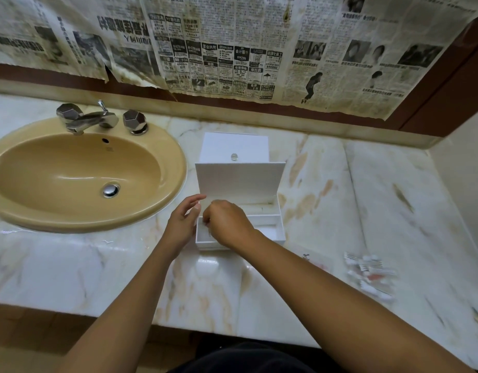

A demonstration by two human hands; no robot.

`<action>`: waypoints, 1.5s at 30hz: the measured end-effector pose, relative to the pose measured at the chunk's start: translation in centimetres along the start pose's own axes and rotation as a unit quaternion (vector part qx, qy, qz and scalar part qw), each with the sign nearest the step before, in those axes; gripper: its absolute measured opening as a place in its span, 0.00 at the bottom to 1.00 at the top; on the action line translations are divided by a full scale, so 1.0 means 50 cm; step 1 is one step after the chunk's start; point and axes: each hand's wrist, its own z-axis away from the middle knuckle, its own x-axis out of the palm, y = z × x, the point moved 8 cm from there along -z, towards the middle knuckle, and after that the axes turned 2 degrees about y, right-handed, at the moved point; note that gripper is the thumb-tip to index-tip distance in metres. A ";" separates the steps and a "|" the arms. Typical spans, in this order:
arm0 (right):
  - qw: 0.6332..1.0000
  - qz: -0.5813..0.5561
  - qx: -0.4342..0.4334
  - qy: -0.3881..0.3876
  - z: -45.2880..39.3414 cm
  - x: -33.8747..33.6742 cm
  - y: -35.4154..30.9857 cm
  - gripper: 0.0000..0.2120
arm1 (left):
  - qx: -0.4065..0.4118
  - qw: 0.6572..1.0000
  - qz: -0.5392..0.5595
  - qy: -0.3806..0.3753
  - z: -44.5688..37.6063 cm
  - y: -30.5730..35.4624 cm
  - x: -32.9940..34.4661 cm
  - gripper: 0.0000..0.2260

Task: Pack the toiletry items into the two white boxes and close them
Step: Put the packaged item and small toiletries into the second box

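1. The sink (pixel 79 173) on the left plays no part.
2. The left hand (pixel 182 222), fingers loosely spread, steadies the open box (pixel 270 230) at its left wall; keep it braced there.
3. The right hand (pixel 227 222) is curled over the left compartment, apparently pinching something small; what it is I cannot tell. Lower it flat.
4. A second box (pixel 233 146) stands closed behind.
5. Packets (pixel 369 275) wait on the counter (pixel 71 270), right.
6. Newspaper (pixel 232 49) shows "RM299".
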 end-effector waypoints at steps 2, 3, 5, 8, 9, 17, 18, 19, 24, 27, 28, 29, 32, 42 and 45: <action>1.000 -0.008 0.004 -0.026 -0.001 0.017 0.003 0.10 | 0.006 1.000 -0.009 0.002 -0.001 0.001 -0.001 0.12; 0.999 -0.008 0.005 -0.034 -0.002 0.021 0.006 0.09 | 0.008 1.000 -0.010 0.002 -0.001 0.001 -0.002 0.12; 0.999 -0.002 0.004 -0.042 -0.003 0.025 0.008 0.10 | 0.011 1.000 -0.010 0.001 -0.002 0.002 -0.002 0.11; 0.998 0.018 -0.007 -0.063 -0.002 0.026 0.001 0.12 | 0.007 1.000 -0.010 -0.001 -0.002 0.002 -0.002 0.11; 0.997 0.025 -0.012 -0.075 0.000 0.028 -0.002 0.14 | 0.005 1.000 -0.011 0.000 -0.002 0.002 -0.002 0.11; 0.997 0.052 -0.032 -0.040 0.031 -0.028 -0.008 0.13 | -0.002 1.000 -0.007 -0.007 0.000 0.004 0.001 0.11; 0.998 0.052 -0.026 -0.023 0.035 -0.041 -0.003 0.11 | -0.003 1.000 -0.010 -0.008 0.000 0.004 0.001 0.11; 0.998 0.055 -0.020 -0.017 0.038 -0.049 0.002 0.09 | -0.004 1.000 -0.014 -0.006 0.000 0.004 0.001 0.11; 0.991 0.053 0.019 -0.122 0.051 -0.008 0.020 0.19 | 0.008 1.000 -0.016 0.004 0.006 0.019 0.007 0.11; 0.986 0.077 0.025 -0.143 0.047 0.016 0.020 0.27 | 0.017 1.000 -0.012 0.007 0.008 0.024 0.005 0.10; 0.983 0.092 0.022 -0.154 0.047 0.027 0.017 0.30 | 0.019 1.000 -0.011 0.007 0.006 0.022 0.003 0.10; 0.978 0.114 0.020 -0.172 0.048 0.042 0.015 0.33 | 0.017 1.000 -0.008 0.006 0.005 0.018 0.003 0.10; 0.966 0.155 0.015 -0.208 0.053 0.077 0.006 0.40 | 0.005 1.000 0.001 0.002 0.001 0.006 0.002 0.10; 0.988 0.013 0.019 -0.151 0.070 0.046 -0.013 0.30 | 0.010 1.000 -0.025 0.007 0.007 0.017 0.001 0.11; 0.983 -0.036 0.030 -0.175 0.082 0.075 -0.006 0.30 | 0.018 0.999 -0.031 0.010 0.011 0.026 0.004 0.11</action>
